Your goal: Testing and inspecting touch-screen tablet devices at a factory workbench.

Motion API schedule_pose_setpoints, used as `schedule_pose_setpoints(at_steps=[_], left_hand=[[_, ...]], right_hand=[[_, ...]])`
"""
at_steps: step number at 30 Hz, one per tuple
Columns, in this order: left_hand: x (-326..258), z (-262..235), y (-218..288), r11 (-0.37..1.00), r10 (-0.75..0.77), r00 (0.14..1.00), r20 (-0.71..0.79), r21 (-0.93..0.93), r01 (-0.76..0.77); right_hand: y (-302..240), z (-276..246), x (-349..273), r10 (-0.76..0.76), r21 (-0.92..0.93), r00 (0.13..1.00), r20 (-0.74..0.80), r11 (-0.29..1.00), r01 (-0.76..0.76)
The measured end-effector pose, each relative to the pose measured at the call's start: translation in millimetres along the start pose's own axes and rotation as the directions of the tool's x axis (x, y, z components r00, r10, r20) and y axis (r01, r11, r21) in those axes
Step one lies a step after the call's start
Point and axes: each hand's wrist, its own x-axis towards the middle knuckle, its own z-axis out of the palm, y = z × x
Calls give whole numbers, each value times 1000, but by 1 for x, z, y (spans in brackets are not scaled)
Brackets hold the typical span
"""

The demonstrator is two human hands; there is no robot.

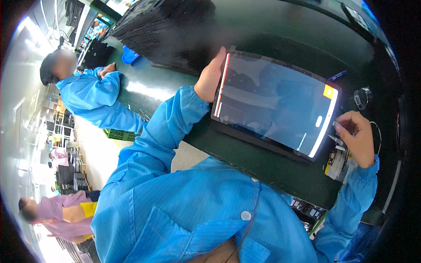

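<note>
A flat rectangular tablet-like display point(272, 103) lies tilted over the dark green bench, its screen lit grey with a white strip and an orange patch at the right. My left hand point(209, 81) grips its left edge, with the fingers hidden behind it. At the right edge my right hand point(358, 139) is closed in a pinch against the frame. A small pale piece shows at those fingertips, too small to name. Under the right wrist sit small metal and yellowish parts point(337, 163).
A tall stack of black sheets or trays point(162, 33) stands at the far left of the bench point(272, 175). Beyond the display lie a blue pen point(337, 76) and a wristwatch-like item point(362, 97). A co-worker in blue point(90, 94) sits at left; another person point(61, 212) is behind.
</note>
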Motion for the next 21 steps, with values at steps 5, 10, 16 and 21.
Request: schedule_pose_setpoints(at_steps=[5,10,16,21], left_hand=[[-3,5,0,1000,-10,1000,14,-5,10],[-1,4,-1,1000,-8,1000,18,-11,8],[0,5,-3,999,-3,997,77,-44,6],[1,6,-5,998,40,998,39,-51,-38]], right_hand=[[-1,1,-3,-8,52,999,47,999,5],[-2,2,-3,53,130,995,84,990,-63],[-2,2,-3,86,180,992,97,978,-102],[1,5,1,115,239,988,106,961,-137]])
